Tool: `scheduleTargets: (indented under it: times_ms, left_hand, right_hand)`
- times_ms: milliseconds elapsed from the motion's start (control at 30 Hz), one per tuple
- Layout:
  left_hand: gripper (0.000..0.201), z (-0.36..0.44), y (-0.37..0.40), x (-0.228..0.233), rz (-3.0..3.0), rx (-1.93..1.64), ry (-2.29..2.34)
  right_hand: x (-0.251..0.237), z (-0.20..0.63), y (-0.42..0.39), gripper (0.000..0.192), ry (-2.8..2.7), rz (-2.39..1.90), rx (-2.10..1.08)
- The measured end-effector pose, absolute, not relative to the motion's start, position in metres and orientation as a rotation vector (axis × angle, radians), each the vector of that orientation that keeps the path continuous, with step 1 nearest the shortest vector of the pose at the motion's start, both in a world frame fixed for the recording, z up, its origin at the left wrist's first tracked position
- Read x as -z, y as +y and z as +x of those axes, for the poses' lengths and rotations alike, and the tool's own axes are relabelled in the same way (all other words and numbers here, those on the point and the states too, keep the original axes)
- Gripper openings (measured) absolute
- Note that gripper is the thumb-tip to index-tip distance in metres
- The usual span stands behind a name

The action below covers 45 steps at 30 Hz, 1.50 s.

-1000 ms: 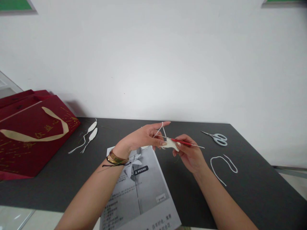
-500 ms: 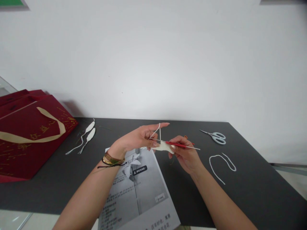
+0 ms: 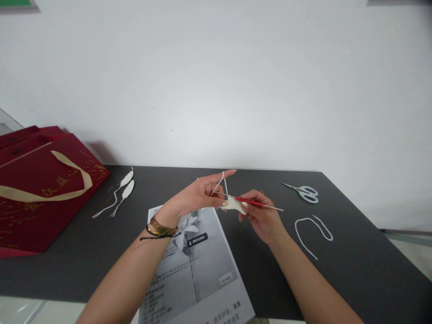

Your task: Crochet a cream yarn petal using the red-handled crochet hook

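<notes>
Between my hands is a small white crochet piece [image 3: 232, 204]. My left hand [image 3: 207, 191] pinches its left end with thumb and fingers, while the index finger points out to the right. White yarn [image 3: 225, 182] loops over that index finger and runs down to the piece. My right hand [image 3: 261, 208] grips a crochet hook [image 3: 251, 201] with a red handle, its thin metal shaft reaching left to the top edge of the piece. The right thumb also presses on the piece's right end. The hook's tip is too fine to make out near the left fingers.
A printed sheet [image 3: 216, 256] lies under my left arm on the dark table [image 3: 354, 252]. To the right are scissors [image 3: 305, 192] and a cut length of white yarn [image 3: 303, 238]. On the left, two white leaf-shaped crochet pieces [image 3: 128, 189] lie beside a red gift bag [image 3: 43, 193].
Both hands have shifted only slightly, and the left index finger sits a little farther left and higher. The yarn still loops over it, and the hook stays in my right hand.
</notes>
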<state>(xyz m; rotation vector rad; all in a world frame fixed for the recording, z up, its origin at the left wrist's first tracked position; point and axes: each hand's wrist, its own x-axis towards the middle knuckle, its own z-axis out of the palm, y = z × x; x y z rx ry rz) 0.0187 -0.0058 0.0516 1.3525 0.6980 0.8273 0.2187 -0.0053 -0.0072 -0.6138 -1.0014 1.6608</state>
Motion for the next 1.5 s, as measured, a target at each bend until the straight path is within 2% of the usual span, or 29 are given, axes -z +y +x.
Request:
scheduleTargets:
  times_ms: [467, 1133, 1500]
  left_hand:
    - [0.073, 0.0195, -0.0110, -0.0505, 1.191, -0.839, 0.597]
    - [0.076, 0.0220, -0.0081, -0.0453, 1.369, -0.858, 0.731]
    - [0.080, 0.0211, -0.0100, -0.0468, 1.259, -0.851, 0.716]
  right_hand:
    - [0.0054, 0.2131, -0.0104, 0.014, -0.983, -0.606, -1.705]
    - [0.0072, 0.2122, -0.0091, 0.015, -1.022, -0.649, -1.686]
    - [0.0073, 0.2124, -0.0089, 0.015, -1.006, -0.644, -1.683]
